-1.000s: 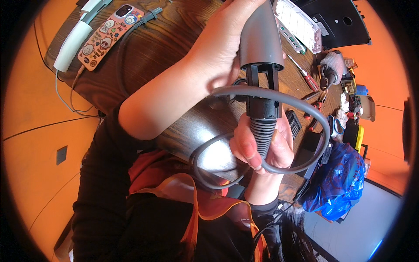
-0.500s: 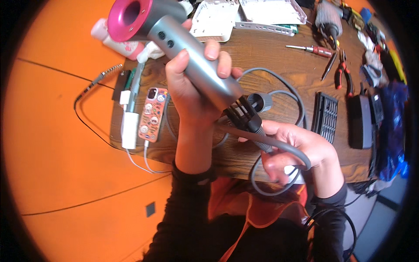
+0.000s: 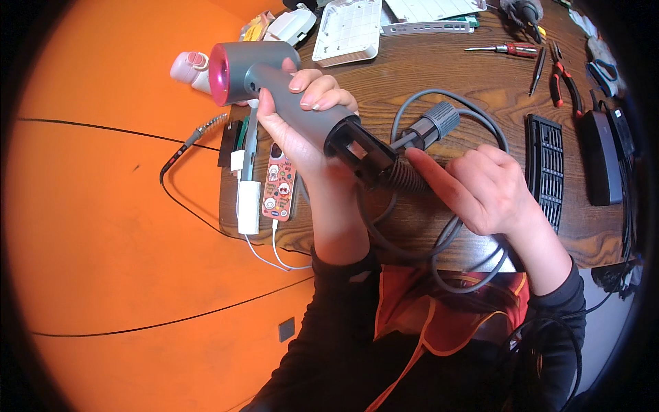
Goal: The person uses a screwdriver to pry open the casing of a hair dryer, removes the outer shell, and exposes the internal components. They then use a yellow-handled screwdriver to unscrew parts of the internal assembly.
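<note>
My left hand [image 3: 312, 134] is wrapped around the grey handle of a hair dryer [image 3: 274, 63] with a pink ring at its head. The handle's lower end is uncovered, so a black inner part [image 3: 364, 152] sticks out with a ribbed cable sleeve [image 3: 406, 177] below it. My right hand [image 3: 489, 189] holds nothing. Its index finger stretches out to beside the black part while the others curl loosely; whether the fingertip touches is unclear. Behind that finger, a grey ribbed end cap [image 3: 443, 119] sits on the looping grey cable [image 3: 504, 141].
Left on the wooden table [image 3: 343, 237] are a patterned phone [image 3: 280, 189] with a white cable and a soldering iron [image 3: 195, 134]. White casings [image 3: 347, 31] lie at the back. To the right are a screwdriver [image 3: 515, 49], pliers [image 3: 566, 82], a bit set [image 3: 546, 165] and a dark box [image 3: 603, 161].
My right hand has let go of the sleeve and cable below the handle; its index finger now extends toward the black part. The hair dryer has turned, showing less of its pink ring.
</note>
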A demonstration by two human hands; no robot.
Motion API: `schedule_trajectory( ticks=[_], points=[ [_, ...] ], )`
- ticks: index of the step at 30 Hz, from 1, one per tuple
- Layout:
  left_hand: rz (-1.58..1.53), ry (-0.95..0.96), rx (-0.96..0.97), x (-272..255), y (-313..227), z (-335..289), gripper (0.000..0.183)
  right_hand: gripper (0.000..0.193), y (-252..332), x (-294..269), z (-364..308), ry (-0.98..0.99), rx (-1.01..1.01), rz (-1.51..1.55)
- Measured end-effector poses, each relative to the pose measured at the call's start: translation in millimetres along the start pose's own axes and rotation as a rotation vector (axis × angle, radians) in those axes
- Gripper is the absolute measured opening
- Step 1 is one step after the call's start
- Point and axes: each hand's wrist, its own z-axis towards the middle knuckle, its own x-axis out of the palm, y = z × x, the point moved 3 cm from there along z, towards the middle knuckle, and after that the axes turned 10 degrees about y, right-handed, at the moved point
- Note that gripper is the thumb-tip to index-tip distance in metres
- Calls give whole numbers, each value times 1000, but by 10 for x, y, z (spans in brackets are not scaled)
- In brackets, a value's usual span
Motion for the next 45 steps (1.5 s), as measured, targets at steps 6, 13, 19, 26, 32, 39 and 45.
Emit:
schedule_trajectory(
  ticks=[6,13,19,26,32,39,45],
  points=[
    [54,-42,30,-3,-3,15,33,49,-141,-229,96,60,142,285],
    [678,-117,249,30,68,-34,34,48,82,-117,415,164,526,377],
    [797,-101,298,26,34,-29,32,40,51,-112,377,69,597,474],
    [762,-125,290,-19,-104,-8,28,32,-765,-351,-51,131,809,99],
    [780,-170,294,-87,-24,-33,30,36,-1695,45,-595,574,995,42],
    [792,-199,269,-148,42,-8,28,39,-1527,6,-349,242,786,-155],
    [782,-255,253,-172,94,2,24,31,-540,10,102,283,748,858]
  ],
)
